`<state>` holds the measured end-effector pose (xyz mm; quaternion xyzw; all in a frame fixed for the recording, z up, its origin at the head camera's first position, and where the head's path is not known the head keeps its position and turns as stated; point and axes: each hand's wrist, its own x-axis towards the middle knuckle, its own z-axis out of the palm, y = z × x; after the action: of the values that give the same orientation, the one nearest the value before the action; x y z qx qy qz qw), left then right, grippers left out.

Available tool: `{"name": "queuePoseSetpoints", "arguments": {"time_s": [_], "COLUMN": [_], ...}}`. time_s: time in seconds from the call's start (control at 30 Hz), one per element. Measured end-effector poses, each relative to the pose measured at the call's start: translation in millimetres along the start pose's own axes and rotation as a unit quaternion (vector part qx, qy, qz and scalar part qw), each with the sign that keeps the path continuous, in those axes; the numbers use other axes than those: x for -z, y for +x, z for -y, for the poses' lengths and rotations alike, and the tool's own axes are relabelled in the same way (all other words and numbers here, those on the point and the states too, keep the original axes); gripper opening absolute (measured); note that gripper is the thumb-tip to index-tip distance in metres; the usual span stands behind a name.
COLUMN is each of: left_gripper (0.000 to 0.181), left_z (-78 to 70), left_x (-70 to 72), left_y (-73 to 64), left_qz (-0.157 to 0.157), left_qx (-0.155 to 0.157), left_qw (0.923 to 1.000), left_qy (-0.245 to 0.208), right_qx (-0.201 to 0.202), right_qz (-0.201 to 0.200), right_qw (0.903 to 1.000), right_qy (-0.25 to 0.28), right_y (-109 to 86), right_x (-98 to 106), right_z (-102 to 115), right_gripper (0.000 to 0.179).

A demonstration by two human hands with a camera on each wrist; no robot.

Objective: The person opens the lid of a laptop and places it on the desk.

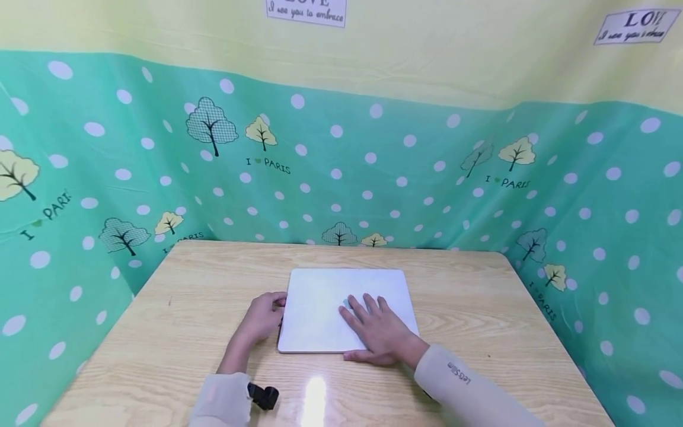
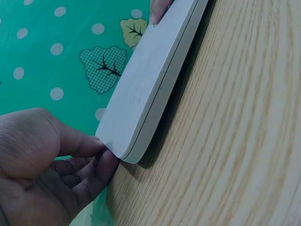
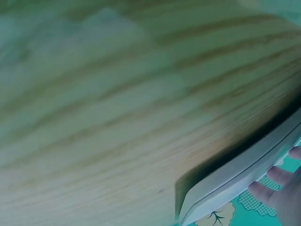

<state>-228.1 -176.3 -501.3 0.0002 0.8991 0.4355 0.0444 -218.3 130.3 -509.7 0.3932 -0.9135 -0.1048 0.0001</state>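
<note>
A closed silver-white laptop [image 1: 320, 314] lies flat on the wooden table, its lid facing up. My left hand [image 1: 265, 314] is at its left side, thumb and curled fingers pinching at the edge. The left wrist view shows the left thumb [image 2: 82, 143] and fingertips meeting right at the laptop's corner [image 2: 124, 150]; what lies between them is hidden. With fingers spread, my right hand [image 1: 381, 332] rests on the lid, its thumb along the front edge. A small pale-blue mark [image 1: 347, 303] on the lid is partly covered by these fingers.
The light wooden table [image 1: 464, 308] extends around the laptop. A green and yellow patterned curtain [image 1: 341, 154] encloses its back and sides. A small black device [image 1: 263, 396] sits by the left sleeve, and a bright reflection shines near the table's front.
</note>
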Motion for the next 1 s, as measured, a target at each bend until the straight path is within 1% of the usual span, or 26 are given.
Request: {"name": "queuePoseSetpoints", "arguments": {"time_s": [0.23, 0.3, 0.47, 0.63, 0.83, 1.0], "left_gripper": [0.044, 0.044, 0.042, 0.043, 0.046, 0.047], "left_z": [-0.6, -0.3, -0.8, -2.3, -1.1, -0.1], "left_x": [4.3, 4.4, 3.7, 2.9, 2.3, 2.7], "left_y": [-1.8, -1.5, 0.5, 1.1, -2.6, -4.5], "left_qz": [0.001, 0.003, -0.002, 0.002, 0.007, 0.002], "left_qx": [0.002, -0.001, -0.011, -0.004, 0.011, 0.003], "left_qw": [1.0, 0.9999, 0.9999, 1.0, 0.9999, 1.0], "left_qy": [-0.009, -0.01, 0.0, -0.005, -0.002, 0.008], "right_qx": [0.004, 0.003, 0.004, 0.006, 0.014, 0.018], "right_qz": [0.003, 0.01, 0.016, 0.014, 0.011, 0.014], "right_qw": [0.9998, 0.9996, 0.999, 0.9981, 0.9984, 0.9988], "right_qy": [-0.021, -0.026, -0.042, -0.059, -0.053, -0.043], "right_y": [4.7, 4.7, 4.7, 5.6, 3.3, 0.6], "right_x": [3.5, 5.4, 8.9, 9.6, 12.9, 19.3], "right_z": [1.0, 1.2, -0.4, -3.2, -3.3, -3.6], "right_gripper": [0.101, 0.101, 0.101, 0.102, 0.101, 0.098]}}
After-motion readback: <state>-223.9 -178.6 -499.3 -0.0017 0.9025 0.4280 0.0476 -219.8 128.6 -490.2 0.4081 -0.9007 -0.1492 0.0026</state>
